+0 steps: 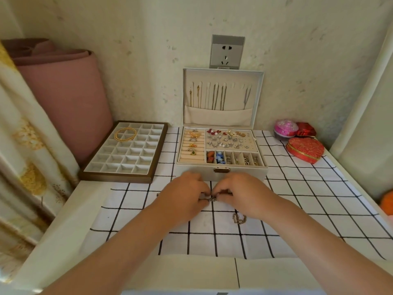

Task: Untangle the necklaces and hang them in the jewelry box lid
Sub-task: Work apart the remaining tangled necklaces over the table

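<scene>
While both hands meet over the checked cloth (148, 209) just in front of the box (221, 173), the left hand (182, 194) and right hand (240, 194) each pinch one side of a small dark knot (212, 199) of necklace chain, fingertips curled onto it. Whether the knot rests on the cloth or is held just above it cannot be told. A second clump of chain (239, 218) lies loose on the cloth near the right wrist. The lid (260, 99) stands upright behind, with several chains (219, 96) hung from its hooks into the pocket (217, 117); hooks toward the right look free. Judged good practice for this step is to loosen rather than pull: spread the knot flat, tease out one loop at a time, and find a clasp end to feed back through. Tugging both sides would likely tighten it or snap a fine link. No brand, label or legible writing shows on box, latch (221, 169) or socket (226, 52).
</scene>
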Demonstrator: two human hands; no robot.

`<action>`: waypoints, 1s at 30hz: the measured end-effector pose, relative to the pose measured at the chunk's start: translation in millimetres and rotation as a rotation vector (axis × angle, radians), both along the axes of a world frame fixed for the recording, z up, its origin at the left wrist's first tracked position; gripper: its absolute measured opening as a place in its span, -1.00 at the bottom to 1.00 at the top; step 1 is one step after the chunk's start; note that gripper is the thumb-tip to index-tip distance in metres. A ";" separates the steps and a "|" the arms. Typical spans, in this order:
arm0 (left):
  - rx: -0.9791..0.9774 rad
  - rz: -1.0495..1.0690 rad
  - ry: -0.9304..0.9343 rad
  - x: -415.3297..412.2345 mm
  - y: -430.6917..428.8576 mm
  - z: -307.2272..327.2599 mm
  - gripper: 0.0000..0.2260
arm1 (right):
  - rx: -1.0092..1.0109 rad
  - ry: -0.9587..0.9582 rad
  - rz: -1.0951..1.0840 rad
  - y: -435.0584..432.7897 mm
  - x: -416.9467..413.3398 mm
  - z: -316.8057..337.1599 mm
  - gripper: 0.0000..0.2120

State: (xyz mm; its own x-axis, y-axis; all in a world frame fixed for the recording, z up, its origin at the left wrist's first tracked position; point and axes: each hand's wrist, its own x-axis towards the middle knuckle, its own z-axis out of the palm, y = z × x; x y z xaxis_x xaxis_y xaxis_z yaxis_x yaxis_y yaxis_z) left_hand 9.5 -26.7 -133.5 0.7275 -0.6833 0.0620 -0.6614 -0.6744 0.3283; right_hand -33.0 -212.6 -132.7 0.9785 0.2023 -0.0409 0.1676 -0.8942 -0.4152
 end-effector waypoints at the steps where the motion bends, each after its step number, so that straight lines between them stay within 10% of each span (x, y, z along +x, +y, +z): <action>1: -0.010 0.011 0.014 1.1 -1.2 -1.2 -0.80 | -0.006 -0.008 0.005 0.6 -0.2 0.3 -0.84; 16: -0.654 0.162 0.795 2.5 2.1 12.9 -0.85 | 0.561 0.086 -0.210 -2.6 -3.5 6.8 -0.84; 30: -0.591 0.302 0.831 -0.4 -3.0 22.2 -0.86 | 0.699 0.056 -0.243 -2.1 -6.4 20.7 -0.85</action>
